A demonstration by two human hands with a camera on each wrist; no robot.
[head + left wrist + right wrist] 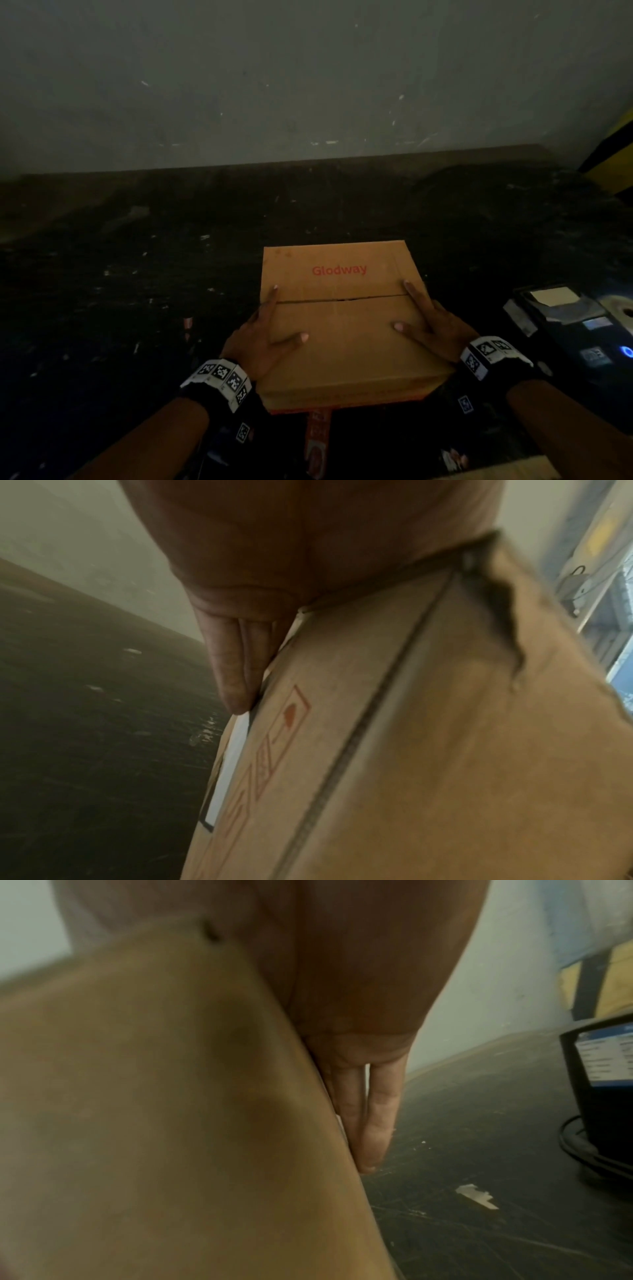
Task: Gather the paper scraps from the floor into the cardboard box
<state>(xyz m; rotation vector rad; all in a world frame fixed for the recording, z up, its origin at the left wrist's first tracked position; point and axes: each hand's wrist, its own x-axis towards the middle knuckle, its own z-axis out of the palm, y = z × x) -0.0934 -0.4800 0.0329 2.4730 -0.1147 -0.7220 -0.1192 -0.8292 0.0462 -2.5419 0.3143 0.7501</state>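
A: How will the box (342, 329) handle?

B: Stiff corrugated card, and probably light, since the person holds it between two flat palms with no strain showing. The top flaps are shut and meet at a seam running between the two index fingers. The card bruises easily: in the left wrist view one edge is torn just beyond the palm. Best hold is where the hands are, one on each side, low enough that the flaps can be lifted afterwards.

A: And the scraps?

B: Thin, limp and feather-light. One scrap (476, 1195) lies on the floor (137, 308) just past the right fingertips; paler flecks lie out to the left of the left hand. They need a pinch or a sweep, not a grab.

A: What is the left hand (263, 342) doing?

B: It is spread wide against the box's left side, thumb laid across the top flap, index finger straight along the top edge. The other fingers (236, 669) lie straight down the side wall, pressing, not curled.

A: The right hand (428, 325)?

B: The mirror of it: thumb on top pointing inward, index finger up the right edge, remaining fingers (369, 1123) flat down the right wall. Nothing is pinched in either hand.

A: Is the box on the floor?

B: Hard to say in this dim light; it sits between the hands, in front of the person, and may be resting or just lifted.
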